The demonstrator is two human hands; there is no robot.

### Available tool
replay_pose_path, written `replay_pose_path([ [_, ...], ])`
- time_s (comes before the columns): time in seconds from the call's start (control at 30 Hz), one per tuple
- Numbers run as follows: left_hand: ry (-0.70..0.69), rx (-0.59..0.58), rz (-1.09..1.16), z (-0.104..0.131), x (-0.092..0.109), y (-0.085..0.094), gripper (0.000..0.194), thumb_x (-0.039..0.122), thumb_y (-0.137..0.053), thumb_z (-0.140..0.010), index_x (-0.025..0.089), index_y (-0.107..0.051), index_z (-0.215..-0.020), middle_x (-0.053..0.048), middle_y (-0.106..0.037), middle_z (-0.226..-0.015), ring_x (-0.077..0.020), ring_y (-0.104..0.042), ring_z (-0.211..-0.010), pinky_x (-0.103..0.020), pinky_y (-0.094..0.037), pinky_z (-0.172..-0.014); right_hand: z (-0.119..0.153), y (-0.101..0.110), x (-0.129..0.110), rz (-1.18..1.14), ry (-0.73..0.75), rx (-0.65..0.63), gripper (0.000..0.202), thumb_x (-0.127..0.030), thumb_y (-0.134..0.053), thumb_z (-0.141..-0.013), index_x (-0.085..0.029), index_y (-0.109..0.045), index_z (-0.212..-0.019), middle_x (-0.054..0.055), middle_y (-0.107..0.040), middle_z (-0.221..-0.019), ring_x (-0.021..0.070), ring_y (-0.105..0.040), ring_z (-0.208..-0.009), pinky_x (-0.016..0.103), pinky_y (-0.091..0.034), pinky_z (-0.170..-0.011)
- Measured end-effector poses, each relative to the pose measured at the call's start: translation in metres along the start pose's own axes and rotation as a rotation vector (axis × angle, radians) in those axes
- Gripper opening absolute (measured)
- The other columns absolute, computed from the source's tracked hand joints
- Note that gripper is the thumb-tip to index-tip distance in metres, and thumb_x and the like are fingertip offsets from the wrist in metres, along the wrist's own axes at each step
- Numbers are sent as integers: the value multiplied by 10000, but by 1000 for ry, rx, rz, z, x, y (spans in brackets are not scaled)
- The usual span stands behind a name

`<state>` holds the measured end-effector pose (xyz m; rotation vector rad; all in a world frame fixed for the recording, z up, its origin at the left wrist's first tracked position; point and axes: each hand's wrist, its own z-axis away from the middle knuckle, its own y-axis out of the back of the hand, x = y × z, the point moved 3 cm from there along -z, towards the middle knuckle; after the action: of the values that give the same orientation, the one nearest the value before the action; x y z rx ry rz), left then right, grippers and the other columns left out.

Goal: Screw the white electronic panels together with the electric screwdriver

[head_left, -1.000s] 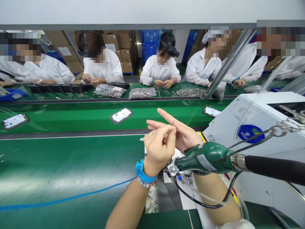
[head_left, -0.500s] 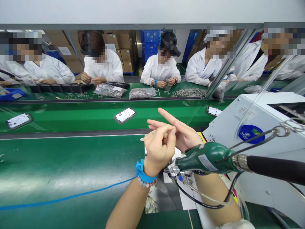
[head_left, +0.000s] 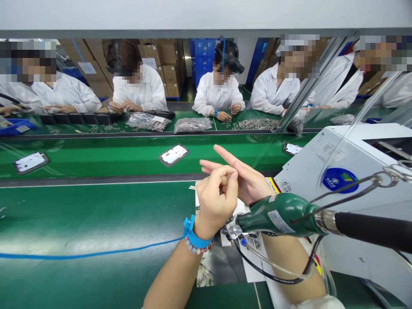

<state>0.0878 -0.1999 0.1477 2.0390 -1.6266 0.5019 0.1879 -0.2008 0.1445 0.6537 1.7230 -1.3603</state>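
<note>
Since the earlier frame the phone cases on the conveyor belt move to the right, while our hands stay almost in place. Our left hand pinches thumb and forefinger together on our right hand, whose fingers are spread open, pointing up-left. Whether a small part sits between them, we cannot tell. The green electric screwdriver hangs just below, lying left to right, nearer the right hand.

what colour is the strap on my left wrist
Bright blue. The wrist strap sits just below the left hand, with a matching blue cord trailing off; the head view shows it.
</note>
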Motion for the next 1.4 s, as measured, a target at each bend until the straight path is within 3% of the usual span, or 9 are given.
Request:
replay_pose_path([
  [0.37,30,-10,37,1,-2,1,72,163,-585,-933,182,-625,-877,69,-567,-533,-60,-474,-436,-196,-387,-488,2,-1,-2,42,2,31,742,-464,-549,-940,-257,-234,-1579,67,-594,-1387,195,-562,-1314,418,-339,-1222],
  [1.4,61,-7,89,3,-4,-2,77,192,-583,-945,181,-635,-888,83,-503,-499,-56,-429,-415,-195,-358,-463,0,-3,-2,51,5,57,718,-457,-530,-950,-260,-243,-1579,68,-590,-1392,197,-580,-1291,430,-346,-1220],
])
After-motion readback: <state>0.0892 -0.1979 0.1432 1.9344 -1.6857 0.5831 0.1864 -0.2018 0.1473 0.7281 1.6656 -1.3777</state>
